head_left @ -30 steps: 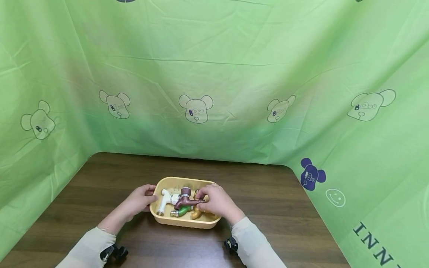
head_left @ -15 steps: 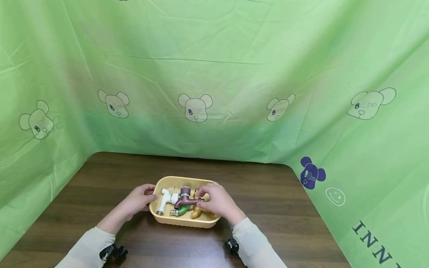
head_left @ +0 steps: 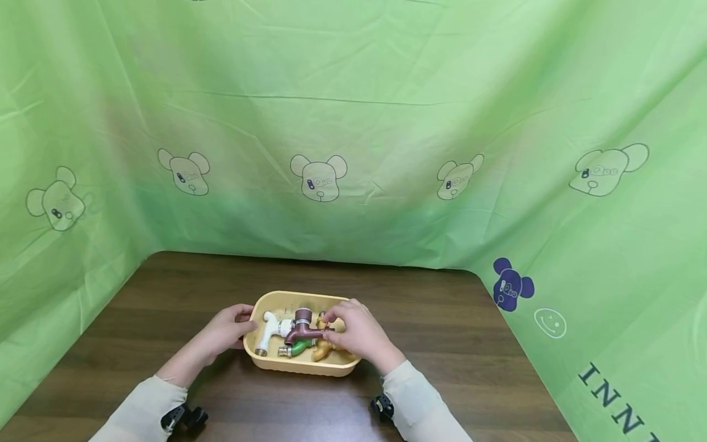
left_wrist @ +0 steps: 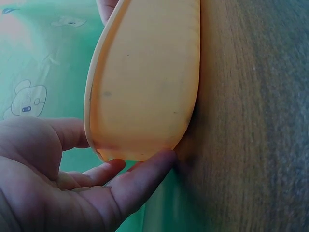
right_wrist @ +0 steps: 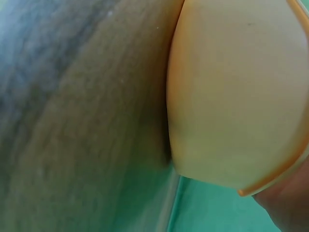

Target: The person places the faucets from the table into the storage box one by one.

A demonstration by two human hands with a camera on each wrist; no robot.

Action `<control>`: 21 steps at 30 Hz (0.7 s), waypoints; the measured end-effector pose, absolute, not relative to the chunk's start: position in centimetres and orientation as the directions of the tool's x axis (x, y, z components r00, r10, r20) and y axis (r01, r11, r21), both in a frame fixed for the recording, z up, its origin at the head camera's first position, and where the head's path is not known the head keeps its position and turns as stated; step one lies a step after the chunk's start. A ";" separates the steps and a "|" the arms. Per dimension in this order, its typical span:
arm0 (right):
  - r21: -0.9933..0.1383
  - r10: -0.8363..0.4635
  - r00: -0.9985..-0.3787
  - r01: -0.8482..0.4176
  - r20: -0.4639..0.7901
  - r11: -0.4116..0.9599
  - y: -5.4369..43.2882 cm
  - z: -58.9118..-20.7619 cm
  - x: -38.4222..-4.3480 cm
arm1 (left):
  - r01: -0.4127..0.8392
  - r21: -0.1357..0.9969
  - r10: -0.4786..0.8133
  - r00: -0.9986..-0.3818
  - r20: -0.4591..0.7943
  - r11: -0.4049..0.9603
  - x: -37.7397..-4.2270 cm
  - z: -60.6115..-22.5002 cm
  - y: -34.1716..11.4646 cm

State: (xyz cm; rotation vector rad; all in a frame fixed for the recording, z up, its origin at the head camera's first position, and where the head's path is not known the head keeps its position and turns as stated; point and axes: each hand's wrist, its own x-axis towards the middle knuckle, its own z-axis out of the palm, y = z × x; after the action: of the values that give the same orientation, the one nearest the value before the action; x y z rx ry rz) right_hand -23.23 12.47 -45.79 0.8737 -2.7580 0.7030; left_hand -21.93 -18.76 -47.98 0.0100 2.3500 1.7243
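A yellow plastic basin (head_left: 301, 367) stands on the table with several taps in it. My left hand (head_left: 225, 331) holds its left end, the thumb over the rim and the fingers against the outside wall, as the left wrist view also shows. Inside lie a white tap (head_left: 268, 333), a maroon tap (head_left: 301, 332) on top, a green tap (head_left: 300, 348) beneath it and a gold-coloured tap (head_left: 320, 352). At the right end, my right hand (head_left: 360, 333) reaches over the rim and pinches the maroon tap's narrow end. The hand partly covers the gold tap.
Dark wooden table surface (head_left: 431, 344) surrounds the basin. A green cloth (head_left: 386, 233) printed with bear faces hangs along the table's back and sides. A black wrist mount (head_left: 382, 406) sits at the right cuff, another mount (head_left: 185, 418) at the left.
The head view has shifted very slightly. Both hands keep their hold, and the taps lie as before.
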 end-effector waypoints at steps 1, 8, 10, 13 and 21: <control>-0.377 -0.500 -0.815 -0.578 0.291 0.723 12.5 -45.8 -23.2 | -0.125 0.942 0.139 -0.975 -0.175 0.311 -21.9 -47.9 -18.7; -0.320 -0.502 -0.809 -0.584 0.307 0.746 12.7 -45.5 -23.0 | -0.110 0.935 0.131 -0.978 -0.162 0.336 -21.8 -47.7 -18.7; -0.306 -0.503 -0.806 -0.587 0.312 0.750 12.8 -45.5 -22.9 | -0.107 0.935 0.132 -0.978 -0.160 0.339 -21.8 -47.6 -18.6; -0.282 -0.508 -0.799 -0.593 0.321 0.754 13.0 -45.5 -22.8 | -0.105 0.935 0.131 -0.979 -0.157 0.338 -21.8 -47.7 -18.6; -0.230 -0.511 -0.787 -0.599 0.346 0.767 13.3 -45.7 -22.7 | -0.097 0.934 0.127 -0.981 -0.148 0.345 -21.8 -47.6 -18.5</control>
State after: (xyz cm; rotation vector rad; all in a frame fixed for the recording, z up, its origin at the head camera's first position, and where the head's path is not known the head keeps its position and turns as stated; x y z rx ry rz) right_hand -22.74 13.28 -45.71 0.8657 -2.6996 0.4813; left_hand -21.75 -18.54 -47.63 0.0271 2.4101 1.6942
